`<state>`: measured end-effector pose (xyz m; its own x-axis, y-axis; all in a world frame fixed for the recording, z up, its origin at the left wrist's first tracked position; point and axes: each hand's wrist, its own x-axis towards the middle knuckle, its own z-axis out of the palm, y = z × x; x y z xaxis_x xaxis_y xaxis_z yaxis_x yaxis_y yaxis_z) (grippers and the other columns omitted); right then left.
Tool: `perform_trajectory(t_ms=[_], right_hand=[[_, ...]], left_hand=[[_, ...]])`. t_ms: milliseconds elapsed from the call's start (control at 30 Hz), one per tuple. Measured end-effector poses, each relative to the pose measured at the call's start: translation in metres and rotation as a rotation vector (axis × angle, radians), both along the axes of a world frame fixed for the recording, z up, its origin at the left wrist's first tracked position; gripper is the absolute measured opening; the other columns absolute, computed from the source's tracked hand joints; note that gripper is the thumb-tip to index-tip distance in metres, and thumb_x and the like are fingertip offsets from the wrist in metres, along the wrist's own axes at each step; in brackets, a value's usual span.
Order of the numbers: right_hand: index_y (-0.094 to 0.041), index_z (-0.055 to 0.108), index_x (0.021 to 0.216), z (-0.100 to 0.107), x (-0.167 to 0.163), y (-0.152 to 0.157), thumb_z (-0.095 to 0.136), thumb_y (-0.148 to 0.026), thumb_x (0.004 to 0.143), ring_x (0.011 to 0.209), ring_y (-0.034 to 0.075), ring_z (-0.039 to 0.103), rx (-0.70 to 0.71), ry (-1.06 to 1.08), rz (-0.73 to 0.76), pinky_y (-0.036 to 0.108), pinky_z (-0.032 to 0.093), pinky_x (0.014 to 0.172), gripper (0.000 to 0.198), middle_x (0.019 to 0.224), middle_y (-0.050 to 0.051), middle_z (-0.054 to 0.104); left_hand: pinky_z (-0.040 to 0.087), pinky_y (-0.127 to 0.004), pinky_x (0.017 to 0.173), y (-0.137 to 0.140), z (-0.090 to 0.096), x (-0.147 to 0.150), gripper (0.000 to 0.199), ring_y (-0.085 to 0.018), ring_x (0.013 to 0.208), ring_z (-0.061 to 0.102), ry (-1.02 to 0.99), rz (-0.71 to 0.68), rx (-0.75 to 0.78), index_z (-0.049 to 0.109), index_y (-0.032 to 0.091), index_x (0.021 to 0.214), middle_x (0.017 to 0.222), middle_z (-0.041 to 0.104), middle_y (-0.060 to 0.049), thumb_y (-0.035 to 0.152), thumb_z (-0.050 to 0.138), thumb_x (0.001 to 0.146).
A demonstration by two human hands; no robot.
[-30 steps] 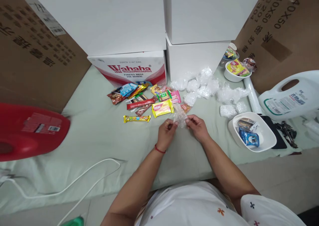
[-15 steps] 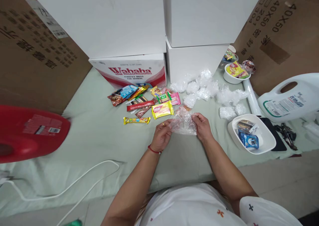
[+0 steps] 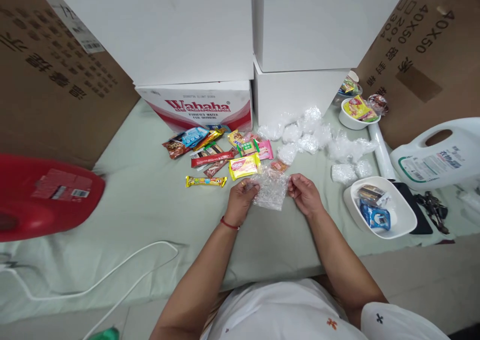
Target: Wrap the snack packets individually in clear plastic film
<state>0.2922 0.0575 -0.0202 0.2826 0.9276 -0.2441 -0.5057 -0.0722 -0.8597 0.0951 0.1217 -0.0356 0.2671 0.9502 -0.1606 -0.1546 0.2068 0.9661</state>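
Centrally, clear wrap (image 3: 272,190) spans both hands (image 3: 240,199) (image 3: 305,195), open cloth (image 3: 279,247) reaching the near edge (image 3: 270,279).

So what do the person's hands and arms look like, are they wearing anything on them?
Both the left hand and the right hand are bare, with no gloves. A thin red band circles the left wrist, and there seems to be a small ring on a left finger. The forearms are uncovered; the right sleeve is white with a little dark mark.
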Motion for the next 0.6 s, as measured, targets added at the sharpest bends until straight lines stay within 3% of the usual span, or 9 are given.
perform_trajectory(t_ms=[67, 200, 333, 500, 600], right_hand=[[-0.019, 0.071, 0.077, 0.0, 0.001, 0.0, 0.09, -0.05, 0.068, 0.057, 0.009, 0.046, -0.018, -0.004, 0.019, 0.021, 0.037, 0.049, 0.038, 0.065, -0.002, 0.056], [-0.021, 0.074, 0.089, 0.002, 0.0, -0.002, 0.082, -0.062, 0.072, 0.06, 0.011, 0.048, -0.008, -0.006, -0.022, 0.02, 0.034, 0.043, 0.046, 0.073, 0.0, 0.059], [-0.021, 0.073, 0.085, 0.002, -0.001, -0.002, 0.088, -0.053, 0.067, 0.056, 0.01, 0.044, -0.035, -0.129, 0.013, 0.021, 0.032, 0.043, 0.04, 0.064, -0.003, 0.053], [-0.022, 0.075, 0.083, -0.005, -0.005, -0.002, 0.082, -0.047, 0.074, 0.057, 0.011, 0.043, -0.004, -0.433, -0.186, 0.025, 0.036, 0.051, 0.027, 0.067, -0.003, 0.057], [-0.023, 0.075, 0.084, -0.005, -0.006, -0.002, 0.079, -0.046, 0.077, 0.06, 0.012, 0.047, 0.008, -0.538, -0.245, 0.026, 0.038, 0.054, 0.025, 0.071, -0.001, 0.062]], left_hand=[[0.039, -0.024, 0.064, 0.002, 0.001, -0.002, 0.03, -0.011, 0.065, 0.051, 0.02, -0.029, -0.012, 0.072, 0.018, 0.084, 0.073, 0.064, 0.003, 0.04, 0.083, 0.067], [0.04, -0.024, 0.065, 0.002, 0.001, -0.004, 0.03, -0.011, 0.066, 0.052, 0.012, 0.007, -0.016, 0.073, 0.018, 0.083, 0.073, 0.065, 0.003, 0.041, 0.084, 0.066], [0.043, -0.025, 0.069, 0.002, -0.003, -0.003, 0.029, -0.012, 0.069, 0.055, 0.009, 0.018, 0.013, 0.074, 0.018, 0.083, 0.075, 0.068, 0.002, 0.04, 0.086, 0.067], [0.045, -0.027, 0.074, 0.005, -0.007, -0.003, 0.029, -0.015, 0.075, 0.058, 0.033, 0.133, 0.059, 0.072, 0.019, 0.086, 0.081, 0.069, 0.001, 0.038, 0.086, 0.068], [0.045, -0.027, 0.078, -0.002, 0.003, -0.006, 0.038, -0.017, 0.087, 0.057, 0.191, 0.324, 0.261, 0.071, 0.021, 0.101, 0.099, 0.067, -0.003, 0.031, 0.087, 0.068]])
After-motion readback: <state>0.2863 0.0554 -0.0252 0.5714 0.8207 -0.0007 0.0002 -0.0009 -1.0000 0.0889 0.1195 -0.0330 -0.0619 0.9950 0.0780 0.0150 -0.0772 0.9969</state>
